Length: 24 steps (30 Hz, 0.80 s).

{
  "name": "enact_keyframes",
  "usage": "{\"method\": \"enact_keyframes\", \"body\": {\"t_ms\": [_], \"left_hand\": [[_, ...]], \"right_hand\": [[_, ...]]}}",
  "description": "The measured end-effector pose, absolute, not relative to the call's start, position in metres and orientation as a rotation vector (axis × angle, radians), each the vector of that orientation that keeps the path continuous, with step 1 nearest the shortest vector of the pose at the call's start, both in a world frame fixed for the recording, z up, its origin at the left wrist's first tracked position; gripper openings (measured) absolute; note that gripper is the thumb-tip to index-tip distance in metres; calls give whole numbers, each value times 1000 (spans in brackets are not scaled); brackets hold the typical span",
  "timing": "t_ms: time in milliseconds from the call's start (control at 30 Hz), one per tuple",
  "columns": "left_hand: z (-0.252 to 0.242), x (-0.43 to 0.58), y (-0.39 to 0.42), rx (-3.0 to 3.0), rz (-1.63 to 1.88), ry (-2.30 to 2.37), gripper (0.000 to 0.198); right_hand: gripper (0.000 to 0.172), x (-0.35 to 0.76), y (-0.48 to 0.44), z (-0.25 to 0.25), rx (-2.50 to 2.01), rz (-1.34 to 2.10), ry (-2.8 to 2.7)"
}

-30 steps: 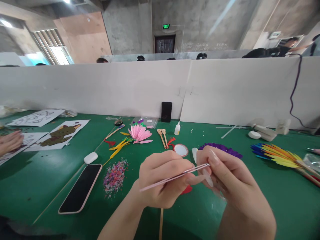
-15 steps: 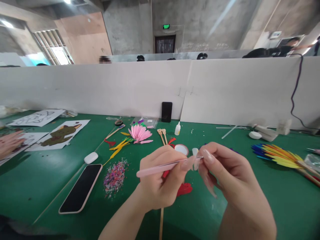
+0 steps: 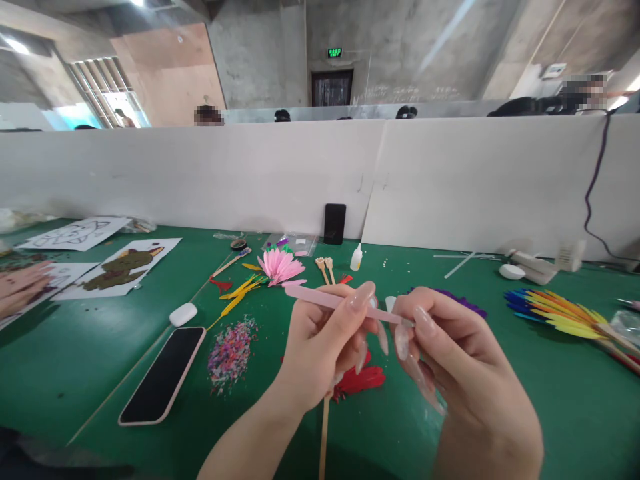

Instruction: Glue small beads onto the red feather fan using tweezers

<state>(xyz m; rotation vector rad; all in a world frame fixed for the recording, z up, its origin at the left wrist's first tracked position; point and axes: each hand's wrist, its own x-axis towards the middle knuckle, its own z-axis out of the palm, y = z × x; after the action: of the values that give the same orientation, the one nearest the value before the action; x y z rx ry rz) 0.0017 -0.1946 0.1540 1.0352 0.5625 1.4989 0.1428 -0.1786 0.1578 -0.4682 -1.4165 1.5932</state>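
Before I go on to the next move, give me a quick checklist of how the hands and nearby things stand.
1. Left hand grips the pink tweezers: ok, held between thumb and fingers.
2. Tweezers' tip at the right hand's fingertips: ok, it reaches them.
3. Small piece at the tip: cannot tell, too small and hidden by the fingers.
4. Red feathery piece in full view: not ok, the left hand covers part of it.
5. White bottle upright: ok, standing beyond the hands.
6. Colourful scraps clear of the hands: ok, left of the left hand.
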Motion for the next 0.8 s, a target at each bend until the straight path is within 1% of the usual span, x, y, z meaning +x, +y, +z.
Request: {"method": "enact_keyframes", "body": {"t_ms": [267, 467, 800], "left_hand": [[151, 3, -190, 910, 1365, 433, 32], [152, 6, -190, 808, 1326, 340, 28], [151, 7, -191, 827, 1325, 357, 33]], "right_hand": [[22, 143, -176, 154, -359, 1678, -1396], [22, 140, -177, 153, -362, 1696, -1349], [22, 135, -179, 157, -300, 1716, -1285]]}}
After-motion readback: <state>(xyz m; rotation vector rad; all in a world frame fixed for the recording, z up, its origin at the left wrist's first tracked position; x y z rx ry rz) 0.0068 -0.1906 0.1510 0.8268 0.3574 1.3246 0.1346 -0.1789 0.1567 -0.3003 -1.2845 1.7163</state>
